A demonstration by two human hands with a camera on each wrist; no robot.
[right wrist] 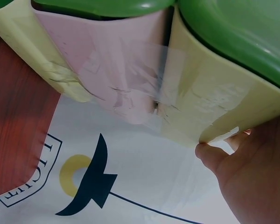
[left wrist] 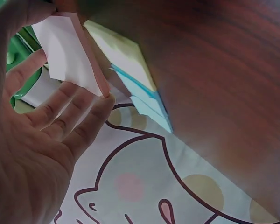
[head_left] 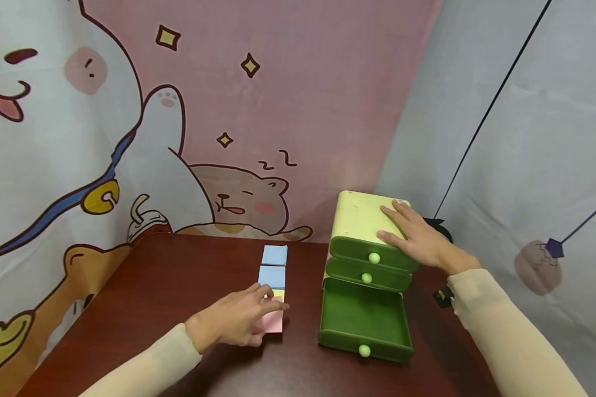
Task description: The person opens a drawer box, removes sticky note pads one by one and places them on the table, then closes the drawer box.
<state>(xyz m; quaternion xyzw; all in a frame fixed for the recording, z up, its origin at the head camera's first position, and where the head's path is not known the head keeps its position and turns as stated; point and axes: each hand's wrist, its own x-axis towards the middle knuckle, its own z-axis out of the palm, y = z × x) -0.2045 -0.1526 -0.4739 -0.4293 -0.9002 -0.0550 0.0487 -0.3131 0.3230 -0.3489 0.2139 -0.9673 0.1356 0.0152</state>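
Observation:
My left hand [head_left: 235, 317] grips a pink sticky-note pad [left wrist: 67, 51] by its edges, thumb on one side and fingertips on the other. In the left wrist view, this pad stands apart from a yellow pad [left wrist: 123, 51]. Beyond the yellow one, two blue sticky-note pads [head_left: 271, 277] continue the row on the table. My right hand [head_left: 419, 237] rests on the pale yellow top of a small drawer unit [head_left: 360, 215], fingers spread over its right side. Its lowest green drawer [head_left: 365, 314] is pulled out, with a bare bottom; the two upper ones are pushed in.
The dark red-brown table [head_left: 179, 286] ends at a printed cloth [head_left: 318, 110] with cartoon animals. Clear tape [right wrist: 151, 70] spans the sides of the drawer tiers. A small black object [head_left: 443, 296] is beside the right sleeve.

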